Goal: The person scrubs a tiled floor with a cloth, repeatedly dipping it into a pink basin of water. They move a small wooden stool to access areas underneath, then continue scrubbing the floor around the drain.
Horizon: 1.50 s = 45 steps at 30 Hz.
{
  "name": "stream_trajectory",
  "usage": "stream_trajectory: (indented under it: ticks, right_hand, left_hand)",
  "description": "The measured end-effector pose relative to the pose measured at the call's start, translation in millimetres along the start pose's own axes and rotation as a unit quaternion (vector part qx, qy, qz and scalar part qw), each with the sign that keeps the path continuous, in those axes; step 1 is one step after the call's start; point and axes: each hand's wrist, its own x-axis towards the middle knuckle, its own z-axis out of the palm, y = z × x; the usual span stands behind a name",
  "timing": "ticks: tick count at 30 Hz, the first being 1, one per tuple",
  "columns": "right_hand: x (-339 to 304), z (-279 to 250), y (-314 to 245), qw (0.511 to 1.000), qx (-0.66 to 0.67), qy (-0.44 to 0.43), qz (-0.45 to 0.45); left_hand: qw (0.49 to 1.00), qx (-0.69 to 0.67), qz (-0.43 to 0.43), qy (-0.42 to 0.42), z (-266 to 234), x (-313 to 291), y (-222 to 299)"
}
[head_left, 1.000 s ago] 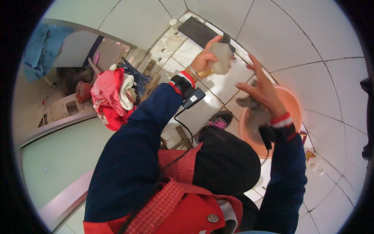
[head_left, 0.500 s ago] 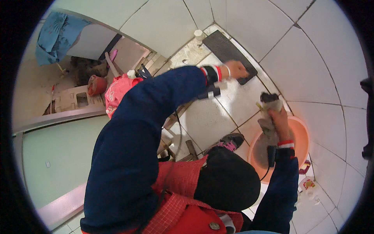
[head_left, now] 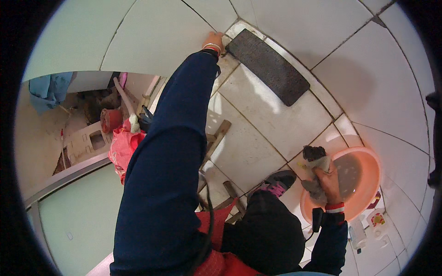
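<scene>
My left arm is stretched far forward. At the wall corner, my left hand (head_left: pixel 213 40) is closed at a small white container (head_left: pixel 225 40), which it partly hides. The near end of a dark rough slab (head_left: pixel 269 66) lies just right of that hand. On the right, my right hand (head_left: pixel 327 182) grips a wet grey cloth (head_left: pixel 314 188) together with a dark scrubbing pad (head_left: pixel 314 152). It holds them above the left rim of an orange basin (head_left: pixel 372 184) containing cloudy water.
Tiled walls (head_left: pixel 386 83) meet behind the slab. A wooden stool frame (head_left: pixel 221 138) stands near my shoe (head_left: pixel 279 180). A pink bag (head_left: pixel 123 147) and a reddish pot (head_left: pixel 110 120) are at the left. Soap packages (head_left: pixel 377 220) lie beyond the basin.
My left hand has moved forward and left, from over the slab to the white container in the corner. My right hand still holds the cloth and pad by the basin. The view has shifted.
</scene>
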Motion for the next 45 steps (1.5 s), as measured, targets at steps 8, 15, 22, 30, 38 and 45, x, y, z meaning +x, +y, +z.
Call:
stream_trajectory:
  ticks: [8,15,22,30,38,45]
  right_hand:
    - [10.2,4.5,-14.2,1.0,-0.01,-0.016,0.022]
    - [6.2,18.3,-34.5,0.999,-0.024,-0.019,-0.016]
    - [-9.3,-13.5,0.3,0.997,-0.075,0.014,0.0]
    - [-14.5,-22.7,14.7,0.995,-0.084,0.002,-0.049]
    - [-18.5,-7.8,-5.2,0.995,-0.084,0.018,-0.057]
    - [-21.2,-12.1,-16.6,0.994,-0.098,0.011,-0.05]
  left_hand:
    - [0.838,-0.526,-0.112,-0.094,-51.5,-11.9,-16.9]
    - [0.703,-0.666,-0.068,-0.241,-59.2,-39.5,12.2]
    - [0.733,-0.582,-0.055,-0.347,-67.6,-67.7,55.7]
    - [0.946,0.057,0.114,-0.298,-151.8,-111.5,-22.4]
    - [0.831,-0.373,-0.187,-0.369,-207.1,-164.5,-162.4]
    - [0.699,-0.564,-0.129,-0.42,-207.9,-173.0,-161.3]
